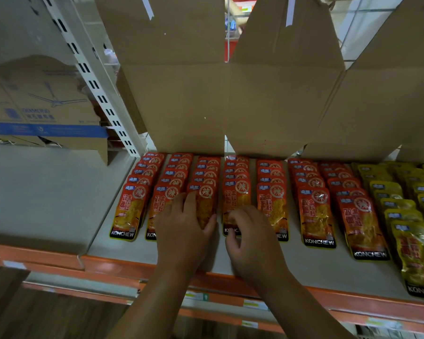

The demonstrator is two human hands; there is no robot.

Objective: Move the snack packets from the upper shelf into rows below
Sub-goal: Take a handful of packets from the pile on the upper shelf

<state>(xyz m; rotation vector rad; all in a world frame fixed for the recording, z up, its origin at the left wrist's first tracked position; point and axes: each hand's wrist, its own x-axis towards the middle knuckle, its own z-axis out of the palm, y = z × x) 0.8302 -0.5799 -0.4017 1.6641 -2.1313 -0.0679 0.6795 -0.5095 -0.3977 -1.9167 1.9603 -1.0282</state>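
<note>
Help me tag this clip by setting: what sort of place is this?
Most likely a shop aisle being restocked. Identical red snack packets lie in neat rows on a shelf, small labels that look like price tags dot the orange front edges, and opened cardboard boxes sit just beyond them.

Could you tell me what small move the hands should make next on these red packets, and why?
Probably lay the third row's front packet flat, level with the red rows around it, which lie tidy, then let go. The left hand grips it, hiding its lower edge, while the right hand seems to pinch the fourth row's front packet beside it.
</note>
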